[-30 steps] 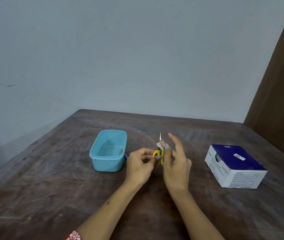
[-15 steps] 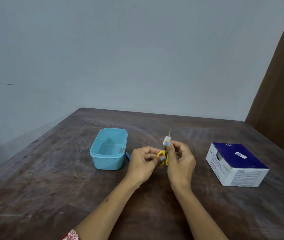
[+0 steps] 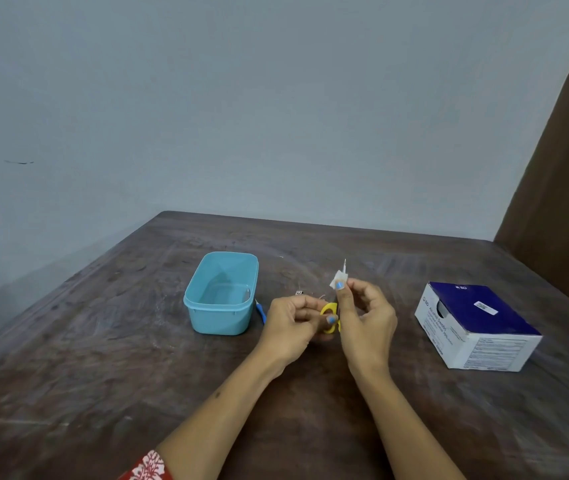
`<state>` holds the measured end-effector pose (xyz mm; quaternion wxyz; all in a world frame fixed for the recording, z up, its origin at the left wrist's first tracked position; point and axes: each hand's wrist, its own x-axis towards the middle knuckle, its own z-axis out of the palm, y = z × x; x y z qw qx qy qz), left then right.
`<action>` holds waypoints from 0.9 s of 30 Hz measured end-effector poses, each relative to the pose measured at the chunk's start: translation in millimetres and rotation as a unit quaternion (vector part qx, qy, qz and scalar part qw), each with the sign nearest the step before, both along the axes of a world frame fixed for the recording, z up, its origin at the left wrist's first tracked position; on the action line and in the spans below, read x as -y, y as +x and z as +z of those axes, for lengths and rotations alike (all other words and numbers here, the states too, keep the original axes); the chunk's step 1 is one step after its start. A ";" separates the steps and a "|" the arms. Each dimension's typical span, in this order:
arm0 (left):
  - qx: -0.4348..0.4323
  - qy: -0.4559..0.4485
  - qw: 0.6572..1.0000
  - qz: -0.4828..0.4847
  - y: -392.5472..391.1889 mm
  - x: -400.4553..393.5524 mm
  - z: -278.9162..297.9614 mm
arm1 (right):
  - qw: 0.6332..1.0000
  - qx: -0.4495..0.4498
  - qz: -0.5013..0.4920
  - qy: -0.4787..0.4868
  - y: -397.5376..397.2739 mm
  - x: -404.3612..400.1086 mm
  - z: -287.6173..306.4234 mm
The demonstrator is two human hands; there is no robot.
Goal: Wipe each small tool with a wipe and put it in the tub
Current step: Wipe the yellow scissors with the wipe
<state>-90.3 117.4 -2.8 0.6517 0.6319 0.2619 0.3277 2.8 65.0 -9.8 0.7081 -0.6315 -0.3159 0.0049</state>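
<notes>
Since half a second ago, the right hand (image 3: pixel 366 317) has kept its pinch on the white wipe (image 3: pixel 339 279) near the top of the scissors' (image 3: pixel 332 315) blades, the metal tip showing just above thumb and fingertips; a second ago its fingers were spread. Left hand (image 3: pixel 291 323) curls round the yellow handles, just below the right thumb. Left of the left knuckles sits the blue tub (image 3: pixel 222 294), a blue-handled tool (image 3: pixel 260 311) beside it. Right of the hands lies the swab box (image 3: pixel 477 327) on the wooden table (image 3: pixel 103 375).
</notes>
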 end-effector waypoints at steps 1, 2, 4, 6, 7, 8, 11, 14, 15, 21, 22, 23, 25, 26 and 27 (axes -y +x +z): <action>0.005 -0.003 1.000 -0.002 0.2 -0.4 -0.7 | 1.000 -0.006 0.002 -0.005 0.5 0.1 -0.5; 0.006 0.000 1.000 -0.003 0.0 -1.0 -0.8 | 1.000 -0.012 0.006 -0.011 0.7 0.1 -0.3; 0.002 0.014 1.000 -0.004 -1.0 -3.4 -0.6 | 0.999 -0.022 0.015 -0.021 0.0 0.9 1.7; 0.000 0.026 1.000 -0.007 -1.4 -5.3 -0.2 | 1.000 -0.020 0.020 -0.011 -2.0 3.2 4.9; 0.003 0.029 1.000 -0.011 -1.6 -5.0 0.6 | 1.000 -0.014 0.017 -0.002 -2.9 4.4 6.0; 0.006 0.031 0.999 -0.016 -2.0 -4.5 1.5 | 1.000 -0.008 0.011 0.007 -4.3 5.4 7.2; -0.001 0.083 0.997 -0.007 -2.4 -2.0 4.2 | 0.999 -0.019 -0.018 0.032 -3.0 4.7 6.7; -0.080 0.273 0.951 0.122 -4.1 0.4 1.4 | 0.993 -0.066 -0.068 0.064 3.9 1.2 3.7; -0.124 0.354 0.912 0.168 -4.8 1.7 -0.3 | 0.991 -0.078 -0.080 0.068 5.8 0.4 2.8; -0.433 0.436 0.781 0.109 1.4 14.0 -13.0 | 0.992 -0.077 -0.091 0.051 5.2 2.1 5.0; -0.453 0.423 0.778 0.101 2.0 13.6 -14.2 | 0.992 -0.078 -0.087 0.049 4.9 2.7 5.0; -0.469 0.409 0.777 0.093 2.2 13.0 -15.0 | 0.992 -0.079 -0.087 0.047 4.8 2.9 4.7; -0.486 0.391 0.778 0.075 1.3 12.7 -14.5 | 0.991 -0.080 -0.096 0.041 5.6 2.5 3.4; -0.490 0.391 0.776 0.068 0.9 12.4 -14.4 | 0.991 -0.080 -0.098 0.038 5.2 2.4 3.6; -0.490 0.395 0.775 0.062 1.1 11.6 -14.7 | 0.991 -0.082 -0.097 0.037 4.8 1.9 3.7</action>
